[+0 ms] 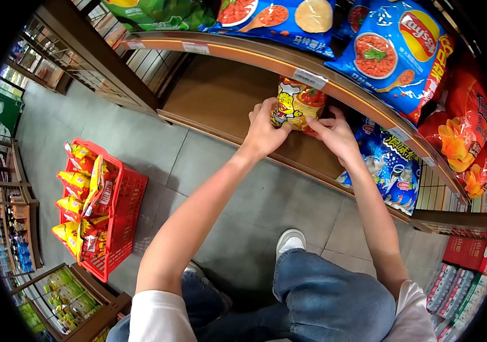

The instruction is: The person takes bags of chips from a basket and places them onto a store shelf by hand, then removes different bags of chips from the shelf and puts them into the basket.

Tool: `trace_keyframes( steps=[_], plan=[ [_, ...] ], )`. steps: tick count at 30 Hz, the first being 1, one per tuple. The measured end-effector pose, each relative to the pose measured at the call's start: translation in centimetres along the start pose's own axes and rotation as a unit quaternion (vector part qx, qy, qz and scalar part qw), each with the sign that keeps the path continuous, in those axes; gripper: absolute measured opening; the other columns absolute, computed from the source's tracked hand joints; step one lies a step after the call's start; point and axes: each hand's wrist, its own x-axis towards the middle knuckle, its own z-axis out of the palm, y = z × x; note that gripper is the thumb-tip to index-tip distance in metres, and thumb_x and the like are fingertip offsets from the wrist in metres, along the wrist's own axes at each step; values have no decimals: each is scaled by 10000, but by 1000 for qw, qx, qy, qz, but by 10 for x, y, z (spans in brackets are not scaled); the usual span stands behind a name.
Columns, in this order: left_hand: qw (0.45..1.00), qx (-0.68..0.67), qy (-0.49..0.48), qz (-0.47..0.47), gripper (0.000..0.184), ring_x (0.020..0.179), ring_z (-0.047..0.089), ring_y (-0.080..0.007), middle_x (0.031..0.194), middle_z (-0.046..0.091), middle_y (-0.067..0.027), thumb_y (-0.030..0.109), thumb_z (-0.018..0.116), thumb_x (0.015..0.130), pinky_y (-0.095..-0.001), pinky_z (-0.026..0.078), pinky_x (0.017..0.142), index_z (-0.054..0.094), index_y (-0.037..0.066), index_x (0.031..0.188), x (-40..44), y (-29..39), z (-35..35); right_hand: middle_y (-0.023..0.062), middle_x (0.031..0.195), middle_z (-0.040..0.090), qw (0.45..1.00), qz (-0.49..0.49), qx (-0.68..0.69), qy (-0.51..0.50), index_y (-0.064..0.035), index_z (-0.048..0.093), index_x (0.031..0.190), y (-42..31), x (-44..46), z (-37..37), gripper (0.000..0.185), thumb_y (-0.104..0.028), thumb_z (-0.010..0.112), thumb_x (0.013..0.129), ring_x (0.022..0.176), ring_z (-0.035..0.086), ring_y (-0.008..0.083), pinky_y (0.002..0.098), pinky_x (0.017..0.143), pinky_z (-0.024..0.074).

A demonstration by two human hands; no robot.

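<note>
A yellow and red snack bag (295, 105) with a cartoon chef on it stands on the brown lower shelf (215, 97), under the edge of the shelf above. My left hand (265, 129) grips its left side, thumb across the lower front. On the other side, my right hand (334, 133) holds the bag's right edge with thumb and fingers. Blue snack bags (389, 168) lie on the same shelf just right of my right hand. The back of the yellow bag is hidden.
A red shopping basket (127, 199) filled with several yellow and red snack bags stands on the grey tiled floor (215, 176) at left. Overhead, the upper shelf edge (243, 54) carries blue chip bags (391, 54), a green bag (166, 14) and red bags (465, 125).
</note>
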Motion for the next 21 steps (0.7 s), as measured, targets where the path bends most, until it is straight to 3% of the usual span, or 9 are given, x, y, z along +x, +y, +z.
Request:
trace_keyframes(
  steps=[4,8,11,12,14,17,18,21],
  plan=[
    [1000,-15,-11,-16,577,1134,523,-302,1182,575,-182,172,734,771,-397,414,999,463,17,1257,-8,-4,-13,144,999,647,999,31,22,-26,140,151,1441,-12,2,3,1048,-409,774,800,908,638,173,275,745,525],
    [992,-104,-66,-40,577,1124,535,-298,1166,589,-183,186,744,774,-400,408,1006,446,33,1243,-5,-9,-24,68,988,626,995,60,6,-81,4,415,1377,-17,8,2,925,-643,688,775,826,584,115,278,680,555],
    [983,-127,-106,-74,681,1092,564,-232,1180,585,-164,288,790,784,-358,457,947,412,-14,1262,1,-15,-29,102,993,640,993,57,-10,-102,1,479,1322,-24,15,-3,949,-673,728,701,860,619,137,284,687,544],
    [983,-127,-107,-74,681,1092,564,-232,1180,585,-164,288,790,784,-358,457,947,412,-14,1262,1,-15,-30,73,943,643,993,47,-8,-107,-6,488,1312,-25,14,-4,923,-658,734,708,785,601,107,267,665,542],
    [988,-110,-58,-91,784,1026,585,-186,1140,605,-135,340,806,775,-319,485,888,405,-66,1312,-2,-16,-31,67,937,642,991,52,-2,-126,-7,496,1300,-26,12,-4,892,-643,734,721,766,596,104,267,659,543],
    [989,-89,-78,-92,800,962,601,-168,1077,637,-126,363,811,762,-307,495,850,455,-90,1318,-7,-20,-43,53,899,633,983,59,2,-174,-2,521,1252,-34,7,-2,804,-612,715,766,715,578,91,267,642,552],
    [987,-108,-77,-88,732,912,614,-159,1015,663,-134,388,805,759,-302,501,816,541,-83,1254,-14,-10,-54,46,845,615,980,66,-2,-186,14,545,1181,-40,4,0,766,-630,680,788,677,573,81,251,617,554],
    [989,-91,-56,-104,703,896,619,-162,1008,672,-140,404,795,762,-305,502,805,571,-78,1222,-32,6,-83,38,770,593,975,61,-8,-213,31,578,1073,-58,-5,10,737,-657,633,816,608,569,72,232,572,552]
  ],
)
